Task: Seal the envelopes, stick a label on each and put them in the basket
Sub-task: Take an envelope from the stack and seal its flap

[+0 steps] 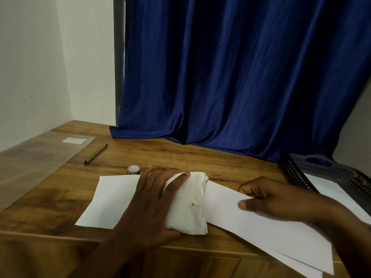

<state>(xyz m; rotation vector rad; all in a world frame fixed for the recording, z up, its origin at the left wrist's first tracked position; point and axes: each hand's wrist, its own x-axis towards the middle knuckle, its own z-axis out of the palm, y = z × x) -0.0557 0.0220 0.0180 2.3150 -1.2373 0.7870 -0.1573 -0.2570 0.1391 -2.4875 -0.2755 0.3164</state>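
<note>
Left hand: flat, fingers straight, pressing on an envelope on the table. Right hand: thumb and curled fingers pinching a second envelope. Behind left hand: one small jar, maybe glue; farther off, one pen. Beyond right hand: one basket, paper inside.

One head camera, looking forward and down over the worktop.

I see everything from above the near edge of the worktop, close in: my hands, left and right, fill the bottom of the frame. The view faces a curtain at the far edge and a wall at left, and the wide lens bends the edges. A basket sits cropped at far right. No second view overlaps it.
</note>
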